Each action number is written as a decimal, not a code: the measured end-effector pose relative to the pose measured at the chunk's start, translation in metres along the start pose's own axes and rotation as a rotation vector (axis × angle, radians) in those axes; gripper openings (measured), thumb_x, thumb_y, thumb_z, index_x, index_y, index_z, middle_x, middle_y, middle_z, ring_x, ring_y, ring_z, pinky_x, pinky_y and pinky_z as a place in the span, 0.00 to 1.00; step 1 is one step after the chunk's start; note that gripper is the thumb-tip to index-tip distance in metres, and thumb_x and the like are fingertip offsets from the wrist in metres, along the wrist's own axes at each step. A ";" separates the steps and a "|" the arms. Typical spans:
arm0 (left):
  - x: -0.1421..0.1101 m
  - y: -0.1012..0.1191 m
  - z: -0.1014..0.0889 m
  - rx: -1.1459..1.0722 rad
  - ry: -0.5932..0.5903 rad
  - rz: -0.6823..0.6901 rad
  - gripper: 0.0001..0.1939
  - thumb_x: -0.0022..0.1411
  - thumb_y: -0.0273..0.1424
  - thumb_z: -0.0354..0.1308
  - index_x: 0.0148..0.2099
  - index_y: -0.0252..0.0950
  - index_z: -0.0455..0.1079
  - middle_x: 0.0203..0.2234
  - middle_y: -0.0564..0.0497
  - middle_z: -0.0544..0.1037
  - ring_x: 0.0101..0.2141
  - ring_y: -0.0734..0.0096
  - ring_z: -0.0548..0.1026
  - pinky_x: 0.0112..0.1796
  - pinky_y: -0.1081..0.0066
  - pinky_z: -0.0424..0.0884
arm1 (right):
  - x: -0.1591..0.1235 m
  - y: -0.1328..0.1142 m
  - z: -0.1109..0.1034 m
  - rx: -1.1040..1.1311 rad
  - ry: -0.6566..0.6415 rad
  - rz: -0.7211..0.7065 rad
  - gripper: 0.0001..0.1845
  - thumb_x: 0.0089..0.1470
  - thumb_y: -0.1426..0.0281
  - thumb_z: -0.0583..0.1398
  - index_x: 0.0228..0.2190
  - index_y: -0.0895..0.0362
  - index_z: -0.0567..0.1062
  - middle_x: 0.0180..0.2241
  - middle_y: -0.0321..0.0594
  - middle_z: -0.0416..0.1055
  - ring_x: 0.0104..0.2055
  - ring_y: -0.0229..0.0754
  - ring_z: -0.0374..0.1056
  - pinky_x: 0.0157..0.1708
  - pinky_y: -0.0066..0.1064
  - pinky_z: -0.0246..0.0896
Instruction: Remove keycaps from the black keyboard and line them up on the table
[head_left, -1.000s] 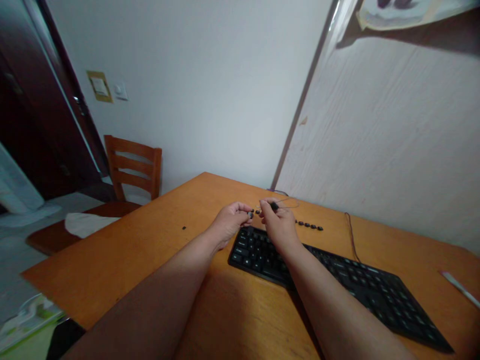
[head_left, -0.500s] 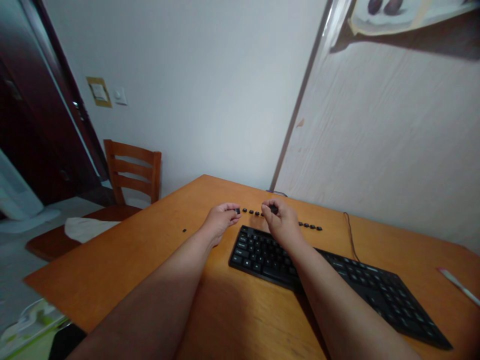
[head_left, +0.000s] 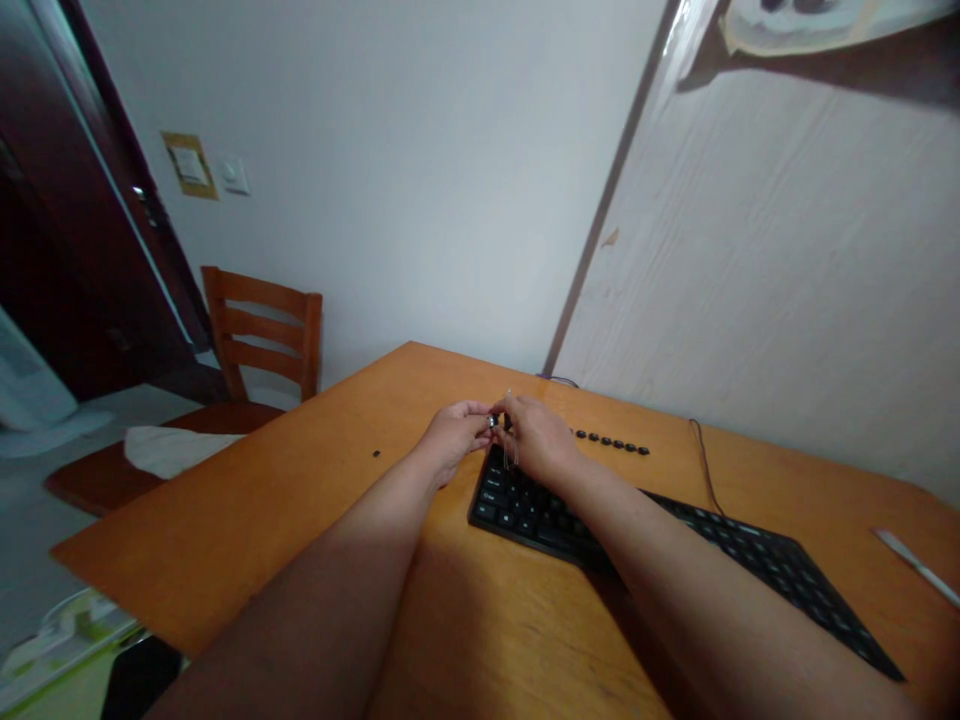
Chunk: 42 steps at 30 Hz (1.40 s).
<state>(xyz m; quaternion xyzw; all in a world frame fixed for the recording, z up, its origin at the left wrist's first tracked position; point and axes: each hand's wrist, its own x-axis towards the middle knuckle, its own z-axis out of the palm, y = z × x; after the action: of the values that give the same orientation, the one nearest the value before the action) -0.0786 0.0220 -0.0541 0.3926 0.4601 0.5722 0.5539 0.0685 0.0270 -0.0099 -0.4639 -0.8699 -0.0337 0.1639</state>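
My left hand (head_left: 452,440) pinches a small black keycap (head_left: 492,421) between thumb and fingertips, just above the table. Touching or nearly touching it, my right hand (head_left: 541,438) is closed on a wire keycap puller (head_left: 511,455), whose thin loops stick out past the fingers. Its dark handle is mostly hidden by them. Below both hands lies a black keyboard (head_left: 517,522), partly covered by my right forearm. Behind the right hand a row of loose keycaps (head_left: 606,441) runs along the table; its left part is hidden.
One small dark piece (head_left: 376,454) lies alone left of my left hand on the wooden table (head_left: 300,520). A cable (head_left: 705,465) runs behind the keyboard. At the right lies a thin white stick-like object (head_left: 919,568). A wooden chair (head_left: 262,340) stands at the left.
My right hand has moved left and met the left hand at the keycap. The puller's wire loops now show. The view has shifted slightly.
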 end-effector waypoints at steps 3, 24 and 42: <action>-0.001 0.001 0.002 -0.002 0.005 -0.013 0.10 0.55 0.22 0.59 0.41 0.33 0.69 0.27 0.50 0.76 0.27 0.77 0.75 0.37 0.72 0.73 | 0.003 0.006 -0.001 -0.029 -0.028 -0.039 0.15 0.59 0.65 0.57 0.47 0.53 0.74 0.42 0.44 0.73 0.43 0.46 0.68 0.35 0.31 0.57; 0.009 -0.009 -0.002 -0.003 0.078 0.003 0.10 0.53 0.26 0.60 0.41 0.34 0.69 0.30 0.49 0.77 0.28 0.77 0.75 0.39 0.70 0.72 | 0.013 0.019 0.005 -0.070 -0.056 0.003 0.16 0.60 0.61 0.56 0.46 0.53 0.76 0.41 0.44 0.74 0.43 0.45 0.68 0.35 0.31 0.57; 0.010 -0.011 -0.002 -0.010 0.197 0.043 0.05 0.54 0.28 0.58 0.36 0.36 0.68 0.28 0.50 0.76 0.28 0.74 0.74 0.39 0.69 0.72 | 0.037 0.028 0.029 -0.157 -0.149 -0.062 0.16 0.56 0.63 0.57 0.43 0.53 0.79 0.40 0.46 0.73 0.42 0.46 0.68 0.36 0.31 0.59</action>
<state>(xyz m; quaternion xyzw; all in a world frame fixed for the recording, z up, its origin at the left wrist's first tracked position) -0.0788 0.0314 -0.0655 0.3413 0.5012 0.6220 0.4954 0.0644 0.0788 -0.0284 -0.4493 -0.8884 -0.0722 0.0610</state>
